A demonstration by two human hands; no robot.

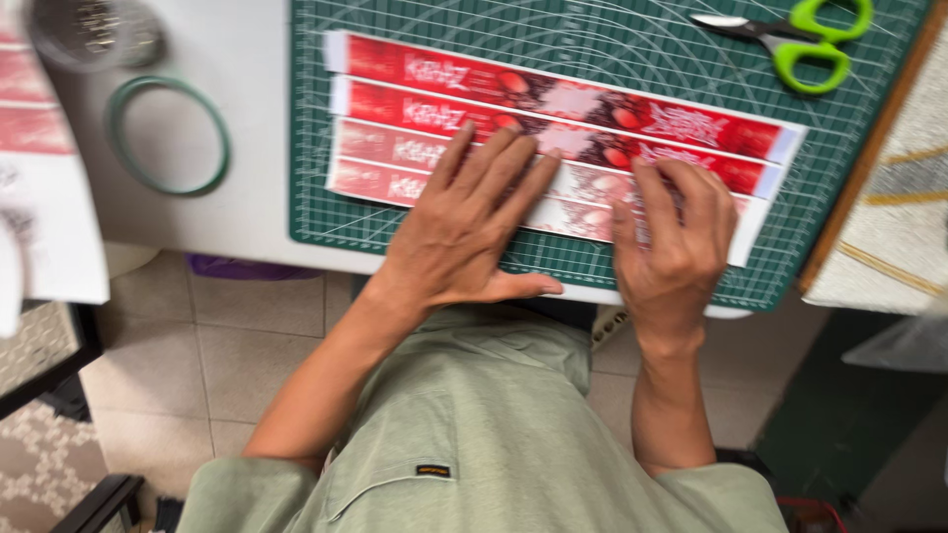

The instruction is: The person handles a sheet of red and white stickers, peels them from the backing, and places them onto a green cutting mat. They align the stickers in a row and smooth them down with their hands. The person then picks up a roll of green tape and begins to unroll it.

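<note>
On the green cutting mat (612,39), four long red printed paper strips (553,128) lie side by side, running left to right and slightly downhill. Left hand (464,232) lies flat with fingers spread, pressing the nearer two strips, gripping nothing. Right hand (676,237) rests beside it, fingers curled down onto the nearest strips; whether it pinches an edge cannot be told. Green-handled scissors (800,39) sit at the mat's far right corner, and a green ring (168,133) lies on the white table (247,59)
</note>
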